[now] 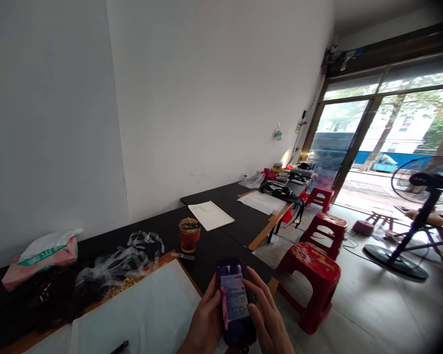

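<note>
A dark smartphone (234,300) with a lit screen is held upright at the bottom centre. My left hand (206,317) is wrapped round its left side, thumb along the edge. At the phone's right side is my right hand (268,314), its fingers bent and touching or very near the edge of the screen. Below and to the left, a pale sheet (140,305) covers a wooden board on the black table (162,223). A dark slim object (120,347) lies on that sheet. Behind the phone stands a glass of amber drink (189,236).
Clear plastic strips (121,260) and a tissue pack (44,255) lie at the left. An open pad (211,215), a white sheet (262,201) and a black bag (280,191) are farther back. Red stools (312,275) and a standing fan (424,196) are at the right.
</note>
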A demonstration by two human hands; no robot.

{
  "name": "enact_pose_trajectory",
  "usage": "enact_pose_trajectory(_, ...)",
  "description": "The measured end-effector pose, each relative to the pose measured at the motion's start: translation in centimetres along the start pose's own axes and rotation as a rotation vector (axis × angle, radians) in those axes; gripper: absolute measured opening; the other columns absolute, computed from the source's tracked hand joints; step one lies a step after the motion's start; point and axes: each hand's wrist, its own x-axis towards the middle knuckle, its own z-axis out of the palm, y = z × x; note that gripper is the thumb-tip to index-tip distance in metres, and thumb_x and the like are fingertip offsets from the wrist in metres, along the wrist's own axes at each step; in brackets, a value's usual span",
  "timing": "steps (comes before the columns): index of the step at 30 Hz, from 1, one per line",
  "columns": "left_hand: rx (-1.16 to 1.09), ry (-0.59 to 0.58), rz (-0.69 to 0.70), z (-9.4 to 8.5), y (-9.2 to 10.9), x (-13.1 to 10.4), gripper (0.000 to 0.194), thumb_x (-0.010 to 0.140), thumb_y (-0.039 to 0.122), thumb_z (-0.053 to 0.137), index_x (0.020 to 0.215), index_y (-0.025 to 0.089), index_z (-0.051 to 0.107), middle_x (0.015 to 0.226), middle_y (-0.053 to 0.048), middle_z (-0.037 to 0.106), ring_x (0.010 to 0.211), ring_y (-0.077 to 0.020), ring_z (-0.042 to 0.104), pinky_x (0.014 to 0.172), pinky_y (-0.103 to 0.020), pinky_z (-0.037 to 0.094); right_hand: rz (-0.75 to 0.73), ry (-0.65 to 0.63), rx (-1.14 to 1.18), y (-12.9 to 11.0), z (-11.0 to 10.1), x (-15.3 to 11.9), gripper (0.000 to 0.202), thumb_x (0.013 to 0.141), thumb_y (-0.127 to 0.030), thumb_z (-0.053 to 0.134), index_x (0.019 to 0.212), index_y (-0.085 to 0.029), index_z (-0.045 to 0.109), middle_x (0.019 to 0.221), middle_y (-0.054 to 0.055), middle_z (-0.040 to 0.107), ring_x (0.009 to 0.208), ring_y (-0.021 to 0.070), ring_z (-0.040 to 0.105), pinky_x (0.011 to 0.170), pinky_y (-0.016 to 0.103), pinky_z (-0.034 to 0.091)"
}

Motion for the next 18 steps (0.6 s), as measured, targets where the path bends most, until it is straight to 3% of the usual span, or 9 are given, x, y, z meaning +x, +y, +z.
enact_pose_trajectory(4,-0.001,0.025,-0.001,0.2,0.0,-0.2,0.068,0.093,0.024,0.055,0.154,0.025,0.023,0.136,-0.009,0.065,0.128,-0.0281,0.056,0.112,-0.043,0.034,-0.137,-0.012,-0.083,0.2,-0.5,0.0,0.047,0.101,-0.04,0.04,0.148,-0.033,0.039,0.16,0.004,0.034,0.149,0.0338,0.026,0.113,0.06,0.037)
enact_pose_trajectory(7,-0.005,0.014,0.015,0.0,0.0,-0.1,0.065,0.094,0.024,0.053,0.154,0.025,0.026,0.137,-0.007,0.066,0.128,-0.0266,0.056,0.113,-0.042,0.033,-0.16,-0.041,-0.123,0.0,-1.1,-0.2,0.049,0.102,-0.042,0.038,0.15,-0.033,0.037,0.159,0.004,0.036,0.149,0.0356,0.024,0.11,0.063,0.039)
enact_pose_trajectory(14,0.001,-0.027,0.015,-0.7,-0.2,0.0,0.066,0.093,0.024,0.056,0.153,0.027,0.029,0.137,-0.006,0.066,0.125,-0.0263,0.06,0.111,-0.04,0.037,-0.216,-0.159,-0.242,-0.2,-1.8,-0.9,0.05,0.098,-0.043,0.049,0.148,-0.037,0.041,0.156,0.0,0.042,0.148,0.0386,0.023,0.107,0.064,0.045)
enact_pose_trajectory(18,-0.002,-0.033,0.024,-0.3,0.0,-0.3,0.069,0.093,0.024,0.057,0.154,0.026,0.024,0.134,-0.008,0.068,0.123,-0.0253,0.061,0.11,-0.04,0.038,-0.285,-0.14,-0.289,-0.2,-1.7,-0.9,0.045,0.097,-0.043,0.052,0.142,-0.038,0.05,0.156,0.001,0.042,0.148,0.041,0.023,0.103,0.066,0.048)
